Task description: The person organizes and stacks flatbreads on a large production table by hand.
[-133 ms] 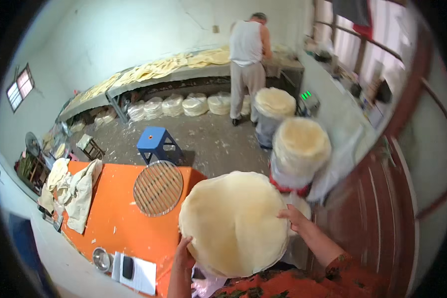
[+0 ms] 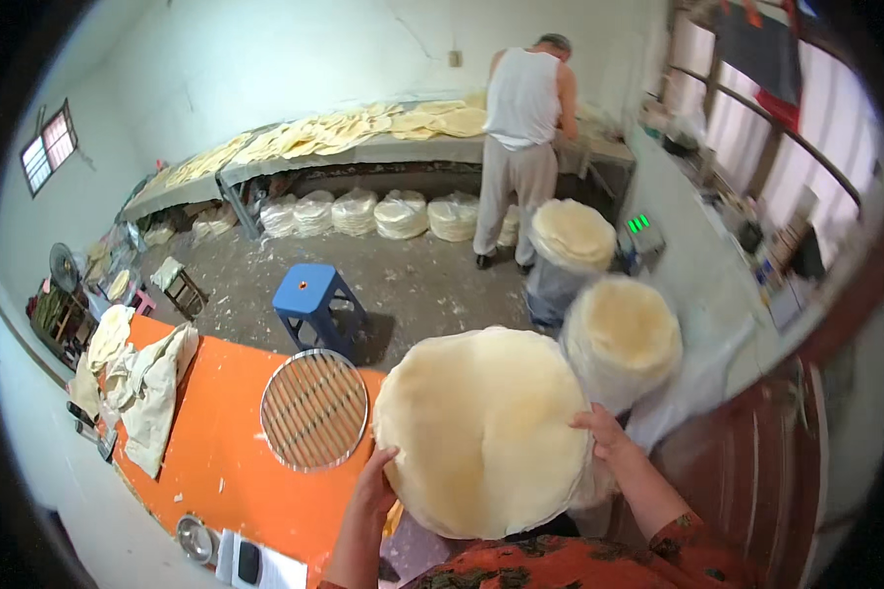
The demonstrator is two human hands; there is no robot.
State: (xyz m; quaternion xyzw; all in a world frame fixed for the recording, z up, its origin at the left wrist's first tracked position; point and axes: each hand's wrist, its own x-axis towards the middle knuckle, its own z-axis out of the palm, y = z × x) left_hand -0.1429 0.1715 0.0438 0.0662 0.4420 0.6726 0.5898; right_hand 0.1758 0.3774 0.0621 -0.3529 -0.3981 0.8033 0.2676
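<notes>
From the head view, the person holds a wide round stack of thin flatbreads (image 2: 481, 432) up in front of the chest, near and centre. The left hand (image 2: 373, 483) cups its lower left edge from beneath, fingers closed against the rim; the right hand (image 2: 604, 432) lies on the right edge, fingers spread over the top sheet. Just left of the stack, a round wire rack (image 2: 314, 409) rests on the orange table (image 2: 226, 461), with crumpled cloths (image 2: 142, 378) at the table's far left end. To the right, two tall piles of flatbreads (image 2: 621, 334) stand on wrapped tubs. Farther off, a blue stool (image 2: 309, 299) stands on the floor, bagged stacks (image 2: 373, 211) line up under the long bench (image 2: 344, 147), and another person (image 2: 523, 137) works at its right end.
</notes>
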